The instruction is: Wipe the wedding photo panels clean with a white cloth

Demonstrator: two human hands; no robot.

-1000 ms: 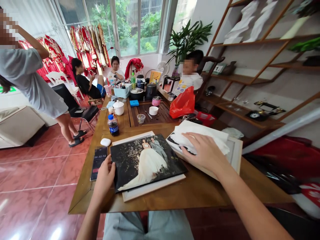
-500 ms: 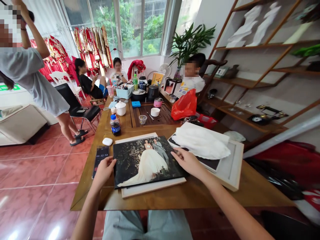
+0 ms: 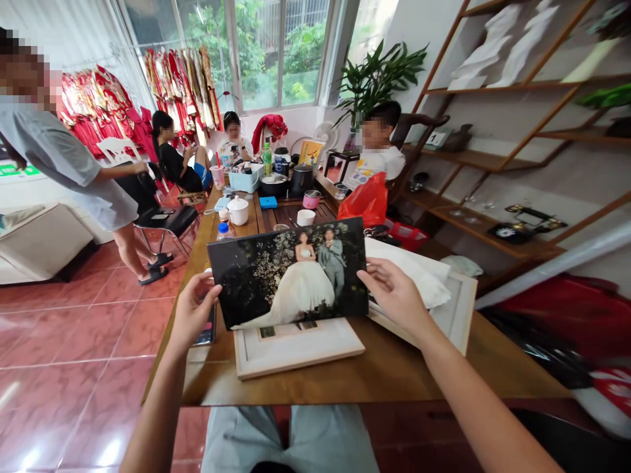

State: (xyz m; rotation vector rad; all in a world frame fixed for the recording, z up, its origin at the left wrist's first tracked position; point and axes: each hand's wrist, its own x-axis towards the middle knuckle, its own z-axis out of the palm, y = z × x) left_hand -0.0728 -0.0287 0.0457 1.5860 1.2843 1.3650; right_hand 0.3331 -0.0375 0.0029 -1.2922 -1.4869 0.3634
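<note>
Between my two hands a dark wedding photo panel (image 3: 261,276) is held up and tilted toward me. My left hand (image 3: 194,309) is closed on its left edge, and my right hand (image 3: 394,292) grips the right edge. Below the panel a pale wooden frame (image 3: 300,355) lies on the table, its far part hidden behind the panel. Right of my right hand, a white cloth (image 3: 428,279) rests over a stack with another light wooden frame (image 3: 461,309). A phone (image 3: 206,334) lies beside my left wrist, partly covered.
On the wooden table (image 3: 394,381) stand a white lidded pot (image 3: 237,211), a blue-capped bottle (image 3: 224,230) and a red plastic bag (image 3: 367,200). A person (image 3: 73,151) stands at the left; several others sit around the far end. Wooden shelves (image 3: 473,161) line the right.
My hands have raised the photo panel off the frame and tipped it more upright, uncovering the frame's near part. The person standing at the left has lowered their arms.
</note>
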